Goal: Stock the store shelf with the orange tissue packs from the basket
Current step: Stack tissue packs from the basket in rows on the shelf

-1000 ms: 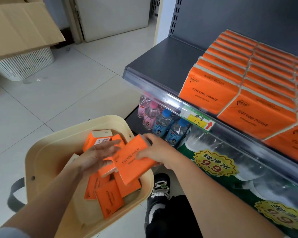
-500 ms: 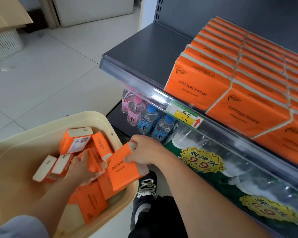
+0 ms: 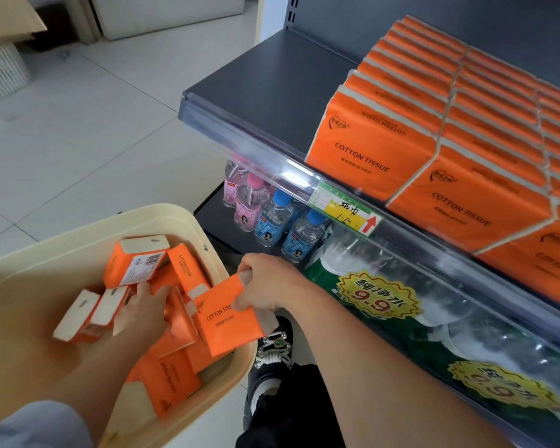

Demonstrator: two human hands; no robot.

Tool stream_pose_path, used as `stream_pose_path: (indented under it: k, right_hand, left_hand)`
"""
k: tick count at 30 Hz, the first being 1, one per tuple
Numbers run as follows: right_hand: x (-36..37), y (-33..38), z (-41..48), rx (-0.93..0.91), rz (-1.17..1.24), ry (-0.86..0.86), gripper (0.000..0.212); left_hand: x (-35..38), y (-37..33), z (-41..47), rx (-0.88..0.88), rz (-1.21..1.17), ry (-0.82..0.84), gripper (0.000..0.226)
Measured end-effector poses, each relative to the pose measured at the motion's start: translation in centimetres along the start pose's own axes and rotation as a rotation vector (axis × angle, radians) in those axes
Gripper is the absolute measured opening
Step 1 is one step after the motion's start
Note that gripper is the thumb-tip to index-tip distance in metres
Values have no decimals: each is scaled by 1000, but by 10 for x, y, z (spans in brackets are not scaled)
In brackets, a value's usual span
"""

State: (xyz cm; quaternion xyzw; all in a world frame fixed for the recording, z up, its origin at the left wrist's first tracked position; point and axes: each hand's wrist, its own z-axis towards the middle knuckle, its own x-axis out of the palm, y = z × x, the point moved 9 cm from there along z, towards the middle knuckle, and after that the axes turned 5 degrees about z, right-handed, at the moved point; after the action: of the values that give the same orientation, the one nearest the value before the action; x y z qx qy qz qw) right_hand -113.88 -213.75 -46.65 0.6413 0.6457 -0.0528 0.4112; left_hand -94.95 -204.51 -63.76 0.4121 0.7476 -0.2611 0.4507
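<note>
Here, the left hand (image 3: 143, 313) reaches palm-down into the cream basket (image 3: 23, 286) among loose orange tissue packs (image 3: 136, 263), its fingers (image 3: 154, 305) curled round the edge of a tilted pack (image 3: 180, 324). Just beside it, the right hand (image 3: 265, 286), forearm stretched over the basket's right rim, pinches the white end of a flat pack (image 3: 227, 321), its orange face up and printed COTTON TISSUE. Farther right, the dark shelf (image 3: 272, 85) carries upright rows of stocked packs (image 3: 369, 147) in the same orange.
</note>
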Motion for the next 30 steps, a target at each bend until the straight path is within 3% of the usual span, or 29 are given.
stream_pose_path:
  k: [2, 4, 6, 9, 11, 14, 19, 25, 30]
  right_hand:
    - [1, 0, 1, -4, 3, 5, 48]
    - [1, -1, 2, -3, 1, 8, 48]
    - [1, -1, 3, -6, 0, 7, 48]
    - [1, -1, 2, -16, 10, 9, 49]
    - [-1, 0, 0, -30, 20, 6, 47]
    - [-12, 3, -9, -61, 43, -43, 46]
    - [-45, 6, -40, -139, 267, -169, 45]
    - [-89, -1, -104, -298, 447, -362, 50]
    - [-116, -26, -172, -416, 549, -398, 44]
  left_hand:
    - [-15, -8, 0, 33, 131, -88, 57]
    - [-16, -15, 3, 89, 159, -95, 49]
    - [-8, -16, 4, 108, 83, -11, 51]
    - [-3, -23, -5, 210, 119, 84, 76]
    - [-8, -26, -14, 255, 134, 121, 73]
    - [-33, -19, -26, 190, -22, 102, 64]
    - [-107, -5, -61, 127, -439, -103, 51]
    - [-176, -15, -111, 245, -917, -167, 46]
    - [-223, -72, -158, 410, -1088, -143, 39]
